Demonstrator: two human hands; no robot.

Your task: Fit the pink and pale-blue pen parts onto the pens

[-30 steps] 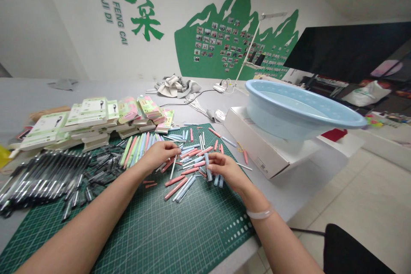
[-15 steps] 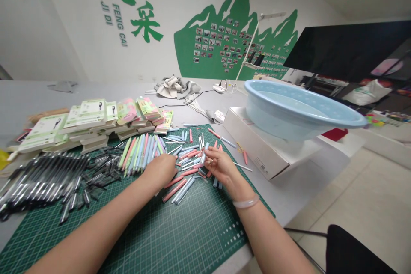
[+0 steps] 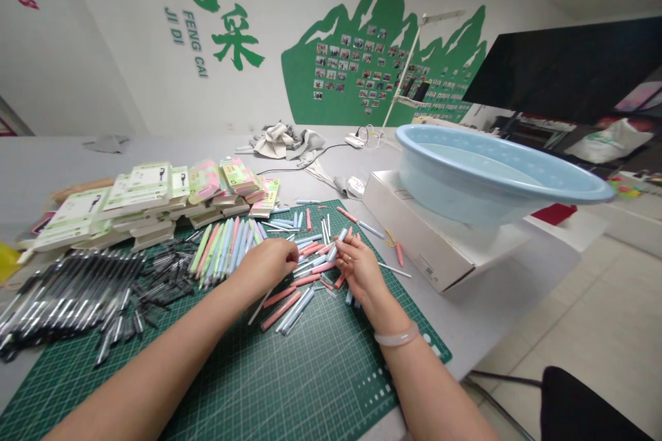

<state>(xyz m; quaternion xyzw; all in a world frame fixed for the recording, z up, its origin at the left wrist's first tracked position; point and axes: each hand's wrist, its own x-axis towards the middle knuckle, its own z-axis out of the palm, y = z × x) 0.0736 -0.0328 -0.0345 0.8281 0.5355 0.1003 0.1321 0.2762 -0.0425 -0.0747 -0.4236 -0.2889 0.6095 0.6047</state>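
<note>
My right hand point(image 3: 359, 269) is closed around a light blue pen barrel point(image 3: 341, 238), its upper end standing out past the fingertips. Facing it, my left hand point(image 3: 272, 262) is closed in a pinch. A thin white stick point(image 3: 258, 309), like a pen refill, slants out from under this hand, in line with the pinched fingers; the fingertips themselves are partly hidden. Between and below both hands, loose pink pen parts point(image 3: 282, 310) and blue pen parts point(image 3: 297, 310) lie scattered on a green cutting mat point(image 3: 269, 386). A row of pastel pens point(image 3: 227, 248) lies just beyond my left hand.
Black pens point(image 3: 77, 289) and small black pen parts point(image 3: 165, 269) lie on the left, with stacked pen boxes point(image 3: 137, 186) behind. At right, a blue basin point(image 3: 455, 193) rests on a white carton point(image 3: 414, 227). Grey cloth point(image 3: 289, 142) and a cable lie farther back.
My left hand has moved slightly up and right, and more of the white stick shows below it. The right hand still holds the blue barrel; the view has shifted a little.
</note>
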